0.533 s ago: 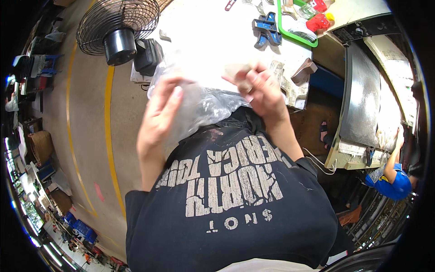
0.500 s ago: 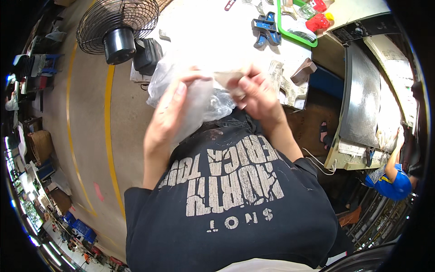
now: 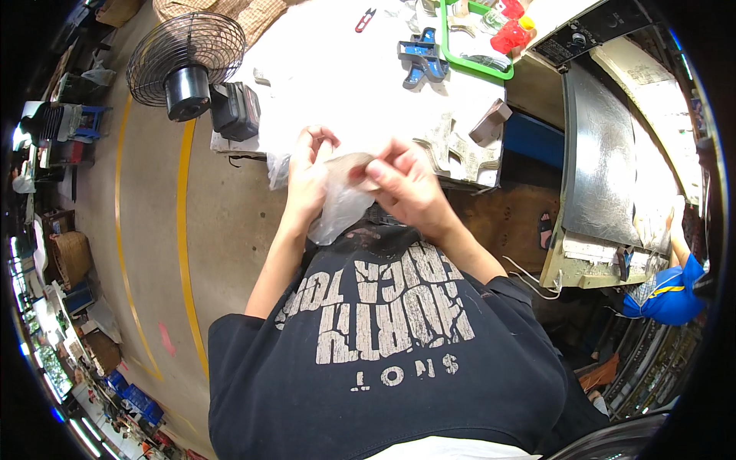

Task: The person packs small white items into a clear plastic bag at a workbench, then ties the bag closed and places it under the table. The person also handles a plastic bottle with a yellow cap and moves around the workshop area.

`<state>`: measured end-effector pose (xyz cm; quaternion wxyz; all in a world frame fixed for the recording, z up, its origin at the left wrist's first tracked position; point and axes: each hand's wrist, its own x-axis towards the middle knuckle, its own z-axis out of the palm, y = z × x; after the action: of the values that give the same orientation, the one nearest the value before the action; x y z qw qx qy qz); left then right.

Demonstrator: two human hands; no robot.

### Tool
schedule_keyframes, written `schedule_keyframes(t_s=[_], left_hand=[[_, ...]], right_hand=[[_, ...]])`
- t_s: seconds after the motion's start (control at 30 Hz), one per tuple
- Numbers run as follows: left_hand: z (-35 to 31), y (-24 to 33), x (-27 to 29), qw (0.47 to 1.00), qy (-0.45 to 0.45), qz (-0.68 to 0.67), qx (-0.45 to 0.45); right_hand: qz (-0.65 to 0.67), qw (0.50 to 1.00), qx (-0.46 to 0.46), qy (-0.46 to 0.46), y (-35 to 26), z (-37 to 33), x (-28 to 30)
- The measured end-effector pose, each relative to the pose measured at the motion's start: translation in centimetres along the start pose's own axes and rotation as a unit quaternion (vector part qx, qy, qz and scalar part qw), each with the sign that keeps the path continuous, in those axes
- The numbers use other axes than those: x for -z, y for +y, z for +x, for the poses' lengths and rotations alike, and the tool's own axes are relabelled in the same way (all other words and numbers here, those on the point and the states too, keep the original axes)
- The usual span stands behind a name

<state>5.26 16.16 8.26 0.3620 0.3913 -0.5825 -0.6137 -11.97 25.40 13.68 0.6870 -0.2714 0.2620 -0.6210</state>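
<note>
Between my hands, in front of my chest, is a small flat beige piece (image 3: 345, 164), blurred by motion. My right hand (image 3: 412, 189) pinches its right end between thumb and fingers. A crumpled clear plastic bag (image 3: 343, 215) hangs below the piece, against my left palm. My left hand (image 3: 308, 184) is closed around the bag, its fingers curled upward. Part of the bag is hidden behind that hand. Several beige and grey cut pieces (image 3: 464, 149) lie on the white table (image 3: 330, 69) just beyond my right hand.
A black fan (image 3: 187, 90) and a black box (image 3: 235, 111) stand at the table's left edge. Farther back are red-handled snips (image 3: 366, 20), a blue-and-black tool (image 3: 422, 58) and a green tray (image 3: 477, 67) with bottles. At right, a person in blue (image 3: 667, 295) works beside a black panel (image 3: 602, 161).
Both hands have come lower, toward my chest, and closer together. The bag, spread wide behind the hands before, now hangs bunched beneath them. My view has shifted slightly right.
</note>
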Motion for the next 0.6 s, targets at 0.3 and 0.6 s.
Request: schedule_keyframes(t_s=[0.3,0.6], left_hand=[[3.5,-4.1,0.8,0.739,-0.139,0.657,-0.053],[2.5,-0.7,2.2,0.712,-0.204,0.67,0.048]], right_hand=[[-0.234,0.92,0.205,0.239,-6.2,-0.8,9.6],[0.001,0.999,0.005,-0.044,-3.7,-1.0,3.8]])
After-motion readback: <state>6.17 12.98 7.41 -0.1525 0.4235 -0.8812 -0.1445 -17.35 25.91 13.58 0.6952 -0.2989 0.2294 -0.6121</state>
